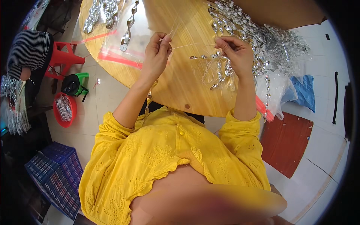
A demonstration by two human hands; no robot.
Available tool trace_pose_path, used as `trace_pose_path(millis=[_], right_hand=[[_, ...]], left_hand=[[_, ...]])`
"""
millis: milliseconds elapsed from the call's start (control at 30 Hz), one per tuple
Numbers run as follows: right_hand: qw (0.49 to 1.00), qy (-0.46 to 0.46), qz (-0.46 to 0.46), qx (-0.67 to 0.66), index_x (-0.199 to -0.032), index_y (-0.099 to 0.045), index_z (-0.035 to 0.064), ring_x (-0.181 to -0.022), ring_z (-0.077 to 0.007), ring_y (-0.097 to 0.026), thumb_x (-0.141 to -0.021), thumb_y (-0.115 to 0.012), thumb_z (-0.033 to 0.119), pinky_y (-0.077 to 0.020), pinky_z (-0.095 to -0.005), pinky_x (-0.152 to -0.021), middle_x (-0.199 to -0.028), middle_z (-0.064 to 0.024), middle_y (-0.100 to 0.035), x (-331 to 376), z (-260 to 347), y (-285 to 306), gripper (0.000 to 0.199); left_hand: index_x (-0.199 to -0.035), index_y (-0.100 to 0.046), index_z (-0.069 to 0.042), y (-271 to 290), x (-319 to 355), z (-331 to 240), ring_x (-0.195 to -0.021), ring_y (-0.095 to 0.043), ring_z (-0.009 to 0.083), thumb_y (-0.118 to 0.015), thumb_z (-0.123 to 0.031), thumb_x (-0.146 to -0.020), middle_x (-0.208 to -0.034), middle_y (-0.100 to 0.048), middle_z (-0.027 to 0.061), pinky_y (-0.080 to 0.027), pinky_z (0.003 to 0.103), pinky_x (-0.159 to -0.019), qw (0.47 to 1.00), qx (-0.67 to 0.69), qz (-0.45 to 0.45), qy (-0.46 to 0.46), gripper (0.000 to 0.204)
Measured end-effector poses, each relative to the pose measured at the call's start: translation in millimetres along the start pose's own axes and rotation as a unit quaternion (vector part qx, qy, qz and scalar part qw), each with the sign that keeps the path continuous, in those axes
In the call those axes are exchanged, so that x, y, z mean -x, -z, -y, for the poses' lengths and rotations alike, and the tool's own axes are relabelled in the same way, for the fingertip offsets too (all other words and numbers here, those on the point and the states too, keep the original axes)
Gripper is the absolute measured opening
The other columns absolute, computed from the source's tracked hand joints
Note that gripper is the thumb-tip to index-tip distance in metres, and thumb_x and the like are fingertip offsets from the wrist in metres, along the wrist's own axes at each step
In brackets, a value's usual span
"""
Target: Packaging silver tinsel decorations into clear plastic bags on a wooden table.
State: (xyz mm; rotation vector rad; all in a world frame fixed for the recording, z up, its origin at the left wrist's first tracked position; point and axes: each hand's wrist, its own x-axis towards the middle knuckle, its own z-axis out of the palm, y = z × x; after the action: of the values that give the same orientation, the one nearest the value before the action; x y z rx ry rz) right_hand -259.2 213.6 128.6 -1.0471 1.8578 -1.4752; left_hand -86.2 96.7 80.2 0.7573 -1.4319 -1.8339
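Over the round worktop (176, 84), the left hand (157, 54) has thumb and forefinger pinched together on a fine clear thread (185, 46), which stretches across toward the right hand (240, 56). Its fingers are closed together too, apparently on the same thread, though the exact hold is too fine to make out. Being so thin and smooth, the thread could slip from the pinch or snap under a hard pull. Just beneath the right hand lie twisted silver strips (225, 73) among loose threads (206, 73); these could snag on a finger and drag strips along. Farther right, the silver heap (270, 41) looks tangled, so tugging one piece might bring others. By the left forearm, a dangling strip (149, 99) at the near edge could catch the yellow sleeve (112, 125) and fall.
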Motion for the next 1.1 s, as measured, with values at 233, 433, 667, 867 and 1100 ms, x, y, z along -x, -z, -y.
trace_pose_path(millis=[233,433,667,867,1100], right_hand=[[0.992,0.036,-0.061,-0.104,-0.085,-0.060,-0.0035,-0.056,-0.0070,-0.052,-0.076,-0.060,0.007,-0.0372,-0.0160,-0.047,-0.070,-0.0068,-0.061,0,9,-3,0.014],[0.980,0.195,-0.008,0.038,-0.083,-0.061,-0.0006,-0.063,-0.0089,-0.053,-0.073,-0.062,0.005,-0.0409,-0.0205,-0.053,-0.071,-0.0055,-0.061,-4,31,-19,0.012],[0.886,0.401,0.037,0.231,-0.076,-0.064,0.0021,-0.065,-0.0099,-0.053,-0.068,-0.065,0.003,-0.0408,-0.0216,-0.055,-0.076,-0.0049,-0.061,-19,39,-30,0.009],[0.989,0.147,0.002,0.024,-0.080,-0.063,-0.0015,-0.068,-0.0115,-0.054,-0.070,-0.064,0.004,-0.0437,-0.0215,-0.062,-0.075,-0.0070,-0.060,-15,25,-31,0.011],[0.959,0.274,0.027,0.072,-0.083,-0.062,-0.0014,-0.078,-0.0145,-0.055,-0.070,-0.063,0.003,-0.0434,-0.0240,-0.070,-0.082,-0.0091,-0.060,-19,31,-30,0.013]], left_hand=[[-0.084,-0.043,-0.003,1,-2,1,-0.052,-0.038,0.0053,-0.042,-0.019,-0.088,-0.058,-0.042,-0.0003,-0.032,0.018,-0.047,1.000,-0.012,0.020,0.016,0.017],[-0.088,-0.045,-0.004,-15,-8,-16,-0.058,-0.050,0.0068,-0.042,-0.019,-0.088,-0.068,-0.049,0.0013,-0.042,0.018,-0.053,0.998,0.037,0.044,-0.033,0.015],[-0.085,-0.046,-0.002,-23,-7,-38,-0.052,-0.042,0.0052,-0.044,-0.020,-0.087,-0.059,-0.046,0.0004,-0.032,0.017,-0.049,0.993,-0.005,0.100,-0.059,0.018],[-0.082,-0.047,-0.003,-20,-7,-36,-0.051,-0.038,0.0040,-0.046,-0.021,-0.087,-0.056,-0.042,-0.0017,-0.029,0.017,-0.047,0.995,0.015,0.081,-0.053,0.019],[-0.087,-0.045,0.000,-23,-10,-43,-0.060,-0.053,0.0092,-0.042,-0.018,-0.088,-0.068,-0.056,0.0060,-0.042,0.020,-0.053,0.987,0.100,0.119,-0.039,0.018]])
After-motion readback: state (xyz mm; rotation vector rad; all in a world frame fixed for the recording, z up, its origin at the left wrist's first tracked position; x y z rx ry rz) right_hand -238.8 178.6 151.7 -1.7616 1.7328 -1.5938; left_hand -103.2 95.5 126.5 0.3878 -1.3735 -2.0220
